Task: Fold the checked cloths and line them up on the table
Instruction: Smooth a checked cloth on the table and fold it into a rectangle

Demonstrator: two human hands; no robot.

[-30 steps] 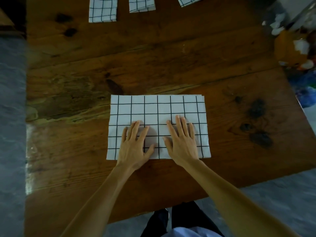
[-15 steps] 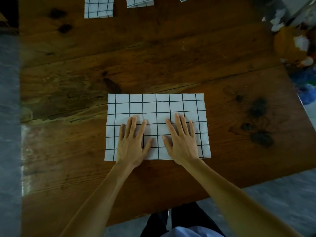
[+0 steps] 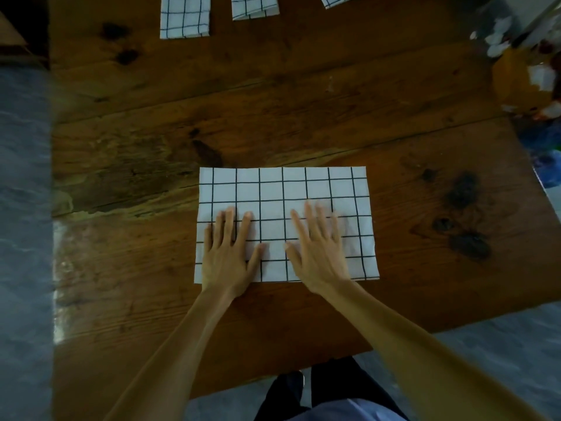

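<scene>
Lower centre of the frame, both hands lay flat on the checked cloth [image 3: 282, 196]; the left hand [image 3: 227, 253] sat on the cloth's left half, the right hand [image 3: 318, 253] on its right half, thumbs pointing inward and nearly meeting over the middle; fingers [image 3: 230, 221] were straight and slightly spread, pressing down and holding nothing; the right hand's fingertips were blurred, so their exact spread was hard to read. The cloth lay near the front edge of the desk [image 3: 303, 117], its long axis running left to right across the frame, its far half reaching beyond the fingertips towards the frame's top; by my reading the next fold would bring one short end over the other, and each hand was equally near its own end, so either could lead. Well beyond, along the top edge, three folded cloths stood in a row: one upper left [image 3: 184, 19], one beside it [image 3: 253, 7], a third [image 3: 337, 0] clipped by the frame; the free place in that row looked to lie to their right.
</scene>
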